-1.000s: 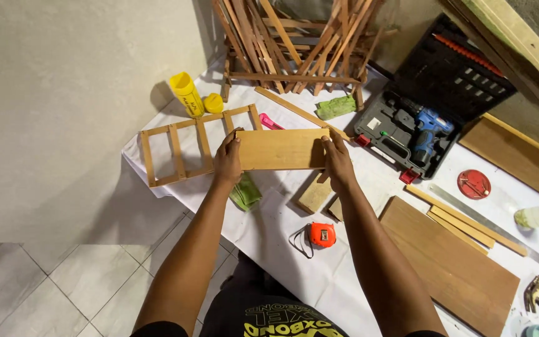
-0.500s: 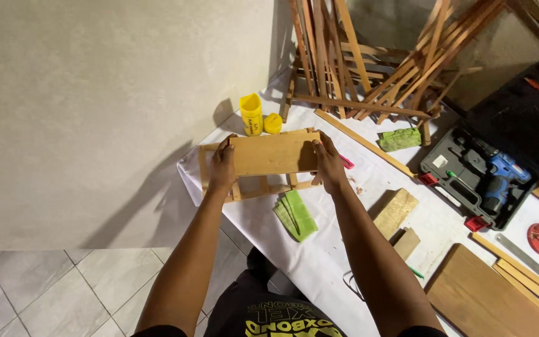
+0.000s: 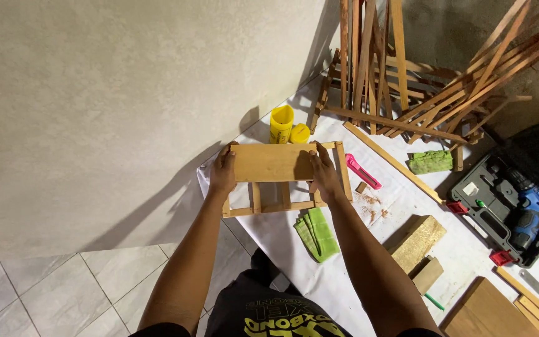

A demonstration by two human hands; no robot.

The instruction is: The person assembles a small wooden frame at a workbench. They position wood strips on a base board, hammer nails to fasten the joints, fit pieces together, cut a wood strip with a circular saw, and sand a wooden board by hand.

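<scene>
Two bare hands reach forward from the bottom of the view, forearms running up toward 12 o'clock and converging slightly. The left hand clasps the left end of a flat wooden board, its fingers curled over that short edge; the right hand grips the right end the same way, thumb side toward the body and fingers closed on the wood. Both hands are shut around the board, palms facing each other across it.

The board's long axis runs from 9 to 3 o'clock, its broad face turned up to the camera. It sits over the far part of a slatted wooden frame, which lies on the white-covered tabletop near its 10 o'clock corner; whether board and frame touch cannot be told.

At 12 o'clock of the board, just beyond it, stand a tall yellow bottle with dark print and a yellow cap. At 3 o'clock lies a pink utility knife. At 5 o'clock a folded green cloth rests on the cover. Farther out at 4 o'clock an open dark case holds a blue drill.
</scene>
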